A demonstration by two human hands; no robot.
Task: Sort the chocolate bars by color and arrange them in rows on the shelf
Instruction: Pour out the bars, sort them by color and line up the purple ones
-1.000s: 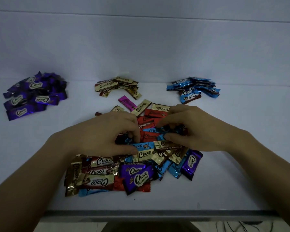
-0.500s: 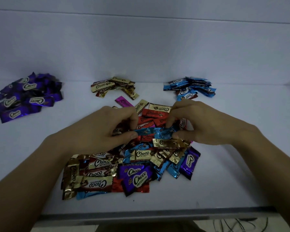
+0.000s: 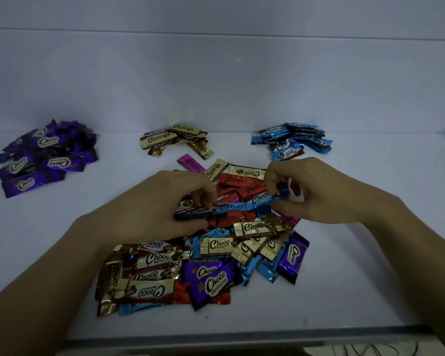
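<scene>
Chocolate bars lie partly sorted on the white shelf (image 3: 370, 265). Three groups sit along the back: a purple pile (image 3: 45, 156) at about 10 o'clock, a gold pile (image 3: 176, 140) at 12 o'clock, and a blue pile (image 3: 292, 140) toward 1 o'clock. These are loose heaps with overlapping wrappers, not tidy rows.

A large mixed heap (image 3: 203, 265) remains in the middle and toward 6 o'clock, holding gold, blue, purple, red and pink bars tangled over one another. No red or pink group shows at the back.

The left hand (image 3: 162, 204) pinches the left end of blue bars (image 3: 231, 206) between thumb and fingertips, just above the heap. The right hand (image 3: 316, 191) pinches the other end, toward 3 o'clock. At least two blue wrappers appear to be gathered lengthwise between the hands; the exact count cannot be told.

Judging by this, the sorting is somewhere around halfway: three colours are started, two are not, and plenty remains unsorted. The blue bars in hand probably belong with the blue pile. Straightening each colour into rows looks wholly undone.

No box, tray or other container is in view; everything rests on the bare shelf.
</scene>
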